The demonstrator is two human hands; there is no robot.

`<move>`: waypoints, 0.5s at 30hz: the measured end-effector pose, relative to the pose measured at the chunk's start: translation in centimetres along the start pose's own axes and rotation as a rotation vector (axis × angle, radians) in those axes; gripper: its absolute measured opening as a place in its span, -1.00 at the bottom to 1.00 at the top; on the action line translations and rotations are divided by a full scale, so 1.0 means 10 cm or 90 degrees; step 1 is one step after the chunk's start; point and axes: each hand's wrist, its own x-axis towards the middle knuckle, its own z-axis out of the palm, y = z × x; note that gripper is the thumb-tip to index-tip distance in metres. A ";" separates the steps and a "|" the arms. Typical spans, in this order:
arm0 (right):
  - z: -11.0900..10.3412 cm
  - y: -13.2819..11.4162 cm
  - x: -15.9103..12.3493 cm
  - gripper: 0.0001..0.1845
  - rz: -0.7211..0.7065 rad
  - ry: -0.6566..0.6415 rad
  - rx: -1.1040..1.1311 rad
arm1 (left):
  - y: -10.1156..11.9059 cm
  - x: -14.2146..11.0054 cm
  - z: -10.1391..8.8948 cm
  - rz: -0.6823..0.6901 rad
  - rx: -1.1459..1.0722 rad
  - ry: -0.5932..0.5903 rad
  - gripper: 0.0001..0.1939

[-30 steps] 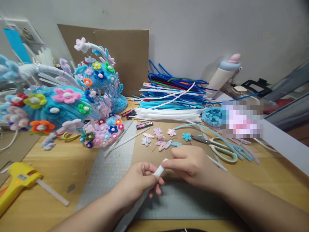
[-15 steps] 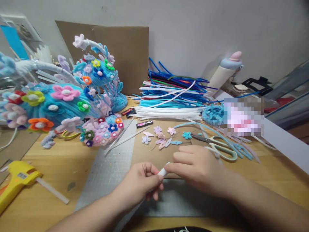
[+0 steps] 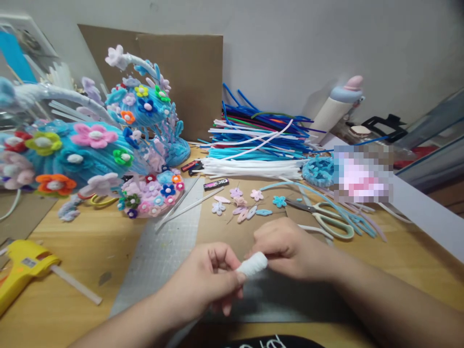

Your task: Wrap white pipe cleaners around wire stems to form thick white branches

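Observation:
Both my hands meet low in the middle over the grey cutting mat (image 3: 159,261). My left hand (image 3: 208,280) is closed, pinching one end of a white fuzzy pipe cleaner (image 3: 253,264). My right hand (image 3: 286,249) is closed on the other end, fingers curled over it. The visible stretch of the white pipe cleaner looks thick and blurred between the two hands. Just beyond my hands lie small pipe-cleaner flowers (image 3: 239,203) in pink, lilac and blue on brown card.
A blue pipe-cleaner sculpture with coloured flowers (image 3: 94,145) fills the left. Piled pipe cleaners (image 3: 253,145) lie at the back, scissors (image 3: 326,217) to the right, a yellow glue gun (image 3: 21,266) at the left edge. A bottle (image 3: 337,111) stands behind.
The white pipe cleaner between my fingers now shows as a thicker, wider piece. Both hands shifted slightly and stay pinched on it.

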 end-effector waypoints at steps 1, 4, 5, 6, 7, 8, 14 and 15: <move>0.01 -0.01 -0.01 -0.79 -0.013 0.000 -0.034 | 0.01 0.00 -0.01 0.010 -0.004 0.017 -0.77; 0.04 -0.07 -0.03 -0.78 -0.059 0.001 -0.157 | 0.05 0.00 -0.04 0.042 -0.006 0.066 -0.76; 0.05 -0.10 -0.03 -0.77 -0.067 0.002 -0.197 | 0.06 0.01 -0.05 0.055 0.001 0.083 -0.76; 0.06 -0.14 -0.04 -0.76 -0.068 0.005 -0.234 | 0.06 0.02 -0.05 0.065 0.011 0.097 -0.76; 0.07 -0.18 -0.05 -0.75 -0.065 0.012 -0.268 | 0.07 0.02 -0.04 0.072 0.023 0.109 -0.76; 0.08 -0.22 -0.05 -0.74 -0.062 0.022 -0.298 | 0.07 0.03 -0.04 0.075 0.038 0.121 -0.76; 0.07 -0.39 -0.09 -0.75 -0.102 0.018 -0.416 | 0.03 0.05 0.03 0.073 0.167 0.167 -0.83; 0.06 -0.40 -0.09 -0.75 -0.105 0.006 -0.411 | 0.00 0.05 0.03 0.071 0.195 0.156 -0.85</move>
